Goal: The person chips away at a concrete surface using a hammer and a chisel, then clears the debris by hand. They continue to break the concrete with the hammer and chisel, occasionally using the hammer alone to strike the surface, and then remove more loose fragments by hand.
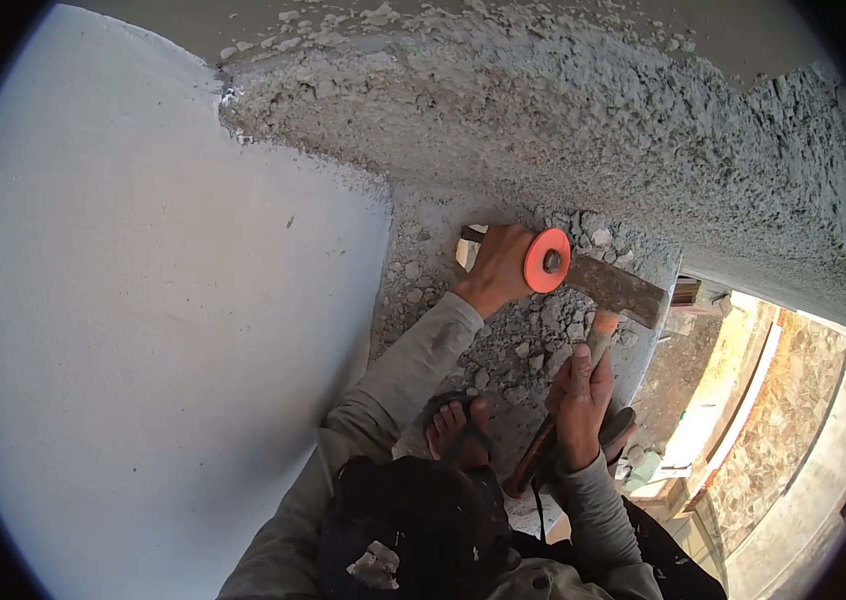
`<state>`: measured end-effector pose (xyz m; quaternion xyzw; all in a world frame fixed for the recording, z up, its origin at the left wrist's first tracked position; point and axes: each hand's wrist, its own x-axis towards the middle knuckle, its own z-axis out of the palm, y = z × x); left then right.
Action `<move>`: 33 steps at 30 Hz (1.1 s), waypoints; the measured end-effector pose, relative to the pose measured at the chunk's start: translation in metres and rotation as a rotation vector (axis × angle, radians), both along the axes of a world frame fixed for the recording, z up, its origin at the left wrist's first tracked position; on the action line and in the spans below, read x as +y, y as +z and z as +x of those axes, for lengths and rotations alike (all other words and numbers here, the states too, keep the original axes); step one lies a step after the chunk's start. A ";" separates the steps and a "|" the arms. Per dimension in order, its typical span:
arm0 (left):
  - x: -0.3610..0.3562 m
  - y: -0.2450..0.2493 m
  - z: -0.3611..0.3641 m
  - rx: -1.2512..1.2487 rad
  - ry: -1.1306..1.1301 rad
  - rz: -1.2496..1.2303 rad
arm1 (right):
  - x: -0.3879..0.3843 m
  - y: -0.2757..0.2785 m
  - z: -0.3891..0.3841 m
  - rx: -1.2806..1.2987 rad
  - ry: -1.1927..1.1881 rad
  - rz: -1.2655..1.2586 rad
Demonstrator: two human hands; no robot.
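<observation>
My left hand [501, 268] is wrapped round a chisel with a round orange hand guard [533, 272], whose dark struck end [552, 261] faces right. The chisel's other end points left toward the wall base, mostly hidden by my fist. In my right hand [581, 405] is a hammer with a wooden handle [600, 335], gripped partway along it. Its worn, dusty metal head [623, 288] lies close beside the guard, overlapping its right edge in this view. Broken rubble [538, 345] covers the ledge beneath both hands.
A smooth pale wall [163, 260] stands at left. Rough chipped concrete [563, 120] runs along the top. My sandalled foot [461, 425] rests on the rubble. Past the ledge's right edge is a drop to a lower floor [793, 400].
</observation>
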<state>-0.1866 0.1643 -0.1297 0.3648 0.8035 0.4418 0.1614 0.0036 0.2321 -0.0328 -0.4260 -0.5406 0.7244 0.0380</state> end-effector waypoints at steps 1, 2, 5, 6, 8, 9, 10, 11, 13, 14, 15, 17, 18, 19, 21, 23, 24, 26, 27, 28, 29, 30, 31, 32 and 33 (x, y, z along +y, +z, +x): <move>-0.003 -0.002 0.002 0.053 -0.017 -0.051 | -0.004 0.002 0.006 0.010 -0.062 0.006; -0.006 -0.003 0.000 0.115 -0.038 -0.099 | -0.006 -0.001 0.011 0.052 -0.081 0.034; -0.007 -0.002 0.002 0.107 -0.029 -0.019 | -0.015 -0.022 0.006 0.083 0.014 0.261; -0.006 0.002 0.004 0.106 -0.031 -0.010 | -0.010 -0.024 -0.002 -0.004 0.189 0.315; -0.006 0.011 0.003 -0.016 -0.020 0.069 | 0.003 -0.010 0.001 0.004 0.159 0.201; -0.005 0.008 0.002 -0.009 -0.019 0.072 | 0.006 -0.003 -0.002 0.011 0.139 0.072; -0.006 0.002 0.005 0.033 -0.023 0.017 | 0.001 -0.001 0.000 0.043 0.064 0.106; -0.008 -0.003 0.004 0.080 -0.023 -0.038 | -0.005 -0.004 0.000 0.046 0.069 0.102; -0.013 -0.008 0.002 0.091 -0.029 -0.051 | -0.018 -0.015 0.006 0.162 -0.068 0.259; -0.013 -0.007 0.004 0.107 -0.049 -0.051 | -0.014 -0.040 0.016 0.117 0.079 0.482; -0.012 -0.002 0.004 0.111 -0.052 -0.044 | -0.009 -0.032 0.010 0.119 0.075 0.489; -0.014 0.008 0.006 0.040 -0.017 0.061 | 0.001 -0.007 -0.001 -0.007 0.220 0.253; -0.016 -0.004 0.005 0.094 -0.022 0.073 | 0.001 -0.003 -0.001 0.026 0.148 0.161; -0.018 -0.011 0.005 0.093 -0.020 0.067 | -0.003 -0.003 0.003 0.025 0.150 0.155; -0.023 -0.014 0.004 0.114 -0.072 -0.109 | -0.010 -0.006 0.009 0.093 -0.001 0.243; -0.026 -0.017 0.005 0.178 -0.090 -0.113 | -0.006 -0.021 0.003 0.075 0.029 0.314; -0.030 -0.022 0.004 0.076 -0.047 -0.009 | 0.003 -0.026 -0.007 0.007 0.246 0.404; -0.044 -0.023 0.006 -0.236 -0.002 0.190 | 0.007 -0.022 -0.010 -0.134 0.448 0.289; -0.039 -0.017 -0.005 -0.193 -0.012 0.201 | 0.004 -0.026 -0.018 -0.094 0.436 0.310; -0.037 -0.013 -0.002 -0.046 -0.008 0.219 | -0.003 -0.027 -0.011 -0.025 0.351 0.357; -0.039 -0.009 0.016 0.056 0.012 0.218 | -0.010 -0.023 0.004 0.003 0.284 0.378; -0.037 -0.005 0.022 0.056 -0.034 0.271 | -0.008 -0.015 0.008 0.048 0.287 0.423; -0.034 0.002 0.031 0.041 -0.037 0.262 | -0.005 -0.005 0.014 0.035 0.285 0.412; -0.028 0.013 0.042 0.049 -0.026 0.353 | 0.002 0.006 0.020 0.016 0.283 0.343; -0.023 0.025 0.050 0.065 -0.008 0.452 | 0.009 0.017 0.021 0.004 0.288 0.284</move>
